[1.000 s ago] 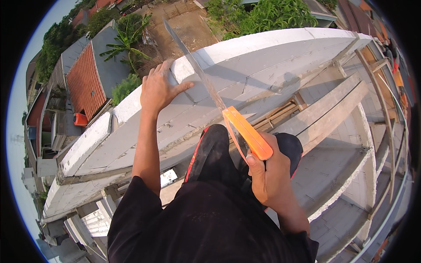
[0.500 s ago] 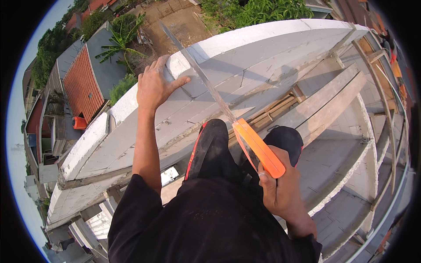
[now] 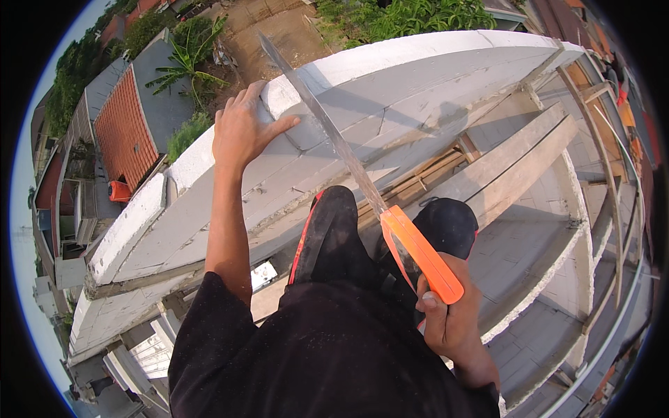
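My left hand [image 3: 240,125] grips the white top edge of a curved block wall [image 3: 460,45], fingers over it and thumb spread on the inner face. My right hand [image 3: 453,320] is closed round the orange handle [image 3: 421,251] of a hand saw. Its long metal blade [image 3: 334,145] runs up to the left across the wall top, just right of my left hand, with the tip beyond the edge. My two dark knees or legs [image 3: 327,237] with red trim are below the wall, partly under the saw.
Wooden planks [image 3: 516,171] lie to the right of my legs. Curved concrete ribs [image 3: 578,265] and timber strips [image 3: 606,181] fill the right side. Beyond the wall, far below, are red-tiled roofs [image 3: 125,125], trees [image 3: 425,17] and a dirt yard [image 3: 268,38].
My right hand and the saw handle have moved down and to the right, drawing the blade back along the same line. My left hand stays on the same spot of the wall.
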Action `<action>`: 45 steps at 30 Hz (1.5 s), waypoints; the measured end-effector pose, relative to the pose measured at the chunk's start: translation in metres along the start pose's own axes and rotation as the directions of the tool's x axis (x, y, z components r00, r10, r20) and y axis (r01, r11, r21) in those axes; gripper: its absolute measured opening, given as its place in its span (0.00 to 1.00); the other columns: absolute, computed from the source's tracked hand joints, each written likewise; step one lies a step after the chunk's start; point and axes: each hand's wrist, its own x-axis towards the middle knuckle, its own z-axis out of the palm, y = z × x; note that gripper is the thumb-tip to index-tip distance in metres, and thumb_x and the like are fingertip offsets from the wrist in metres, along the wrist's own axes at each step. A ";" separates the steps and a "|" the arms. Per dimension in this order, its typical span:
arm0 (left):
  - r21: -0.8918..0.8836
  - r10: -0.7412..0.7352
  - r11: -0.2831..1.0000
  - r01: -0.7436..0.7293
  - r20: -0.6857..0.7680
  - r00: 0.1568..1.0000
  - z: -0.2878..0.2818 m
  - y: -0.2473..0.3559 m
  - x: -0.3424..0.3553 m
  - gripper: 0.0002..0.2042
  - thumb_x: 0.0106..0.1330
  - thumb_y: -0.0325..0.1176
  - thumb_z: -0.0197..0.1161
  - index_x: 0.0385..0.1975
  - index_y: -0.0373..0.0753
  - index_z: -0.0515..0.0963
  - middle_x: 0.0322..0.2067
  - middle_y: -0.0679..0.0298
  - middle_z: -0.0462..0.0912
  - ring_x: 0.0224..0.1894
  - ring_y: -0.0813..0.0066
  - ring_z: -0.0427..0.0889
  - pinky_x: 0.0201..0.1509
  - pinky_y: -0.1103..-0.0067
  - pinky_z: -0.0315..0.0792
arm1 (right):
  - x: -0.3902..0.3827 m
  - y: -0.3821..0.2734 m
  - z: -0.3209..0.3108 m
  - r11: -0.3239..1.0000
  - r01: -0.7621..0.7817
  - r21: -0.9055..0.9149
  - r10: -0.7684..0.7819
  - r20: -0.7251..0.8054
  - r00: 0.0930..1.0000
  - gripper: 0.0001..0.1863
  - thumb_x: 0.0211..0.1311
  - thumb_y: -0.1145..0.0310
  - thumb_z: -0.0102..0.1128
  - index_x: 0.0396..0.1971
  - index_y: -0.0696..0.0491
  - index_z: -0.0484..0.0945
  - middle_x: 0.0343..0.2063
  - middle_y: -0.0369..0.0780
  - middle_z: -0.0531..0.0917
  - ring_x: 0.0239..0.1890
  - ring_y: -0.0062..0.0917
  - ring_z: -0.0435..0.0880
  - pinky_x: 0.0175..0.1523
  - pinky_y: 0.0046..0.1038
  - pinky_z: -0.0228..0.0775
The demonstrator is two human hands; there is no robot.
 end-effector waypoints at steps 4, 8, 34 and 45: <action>0.022 -0.009 1.000 0.009 -0.020 1.000 0.006 -0.002 0.004 0.48 0.49 0.72 0.75 0.63 0.39 0.78 0.53 0.52 0.86 0.59 0.50 0.82 0.61 0.57 0.73 | 0.066 0.007 0.021 0.998 0.062 -0.010 -0.062 -0.037 0.997 0.21 0.82 0.62 0.51 0.59 0.65 0.73 0.25 0.38 0.78 0.23 0.19 0.76 0.33 0.24 0.70; 0.036 -0.016 0.999 0.016 0.008 1.000 0.004 -0.008 0.001 0.47 0.50 0.69 0.76 0.64 0.39 0.77 0.54 0.51 0.86 0.60 0.50 0.82 0.62 0.57 0.72 | 0.067 -0.007 0.016 0.997 -0.075 -0.017 0.076 0.057 0.995 0.20 0.79 0.62 0.56 0.61 0.59 0.73 0.50 0.48 0.82 0.36 0.40 0.88 0.42 0.33 0.80; 0.017 0.003 1.000 -0.002 -0.025 1.000 0.004 -0.009 -0.003 0.47 0.50 0.68 0.77 0.65 0.40 0.77 0.57 0.54 0.85 0.61 0.51 0.81 0.64 0.57 0.72 | 0.050 -0.001 0.012 1.000 0.006 -0.024 -0.005 0.016 1.000 0.17 0.79 0.66 0.56 0.59 0.61 0.73 0.38 0.49 0.82 0.31 0.38 0.84 0.39 0.32 0.74; 0.016 -0.024 1.000 0.024 0.009 1.000 0.000 -0.002 -0.001 0.45 0.51 0.65 0.78 0.65 0.41 0.77 0.58 0.54 0.85 0.61 0.52 0.81 0.64 0.58 0.71 | 0.078 0.006 0.022 1.000 -0.020 0.010 0.020 0.032 0.999 0.20 0.80 0.64 0.56 0.62 0.61 0.72 0.43 0.50 0.82 0.30 0.43 0.84 0.39 0.35 0.75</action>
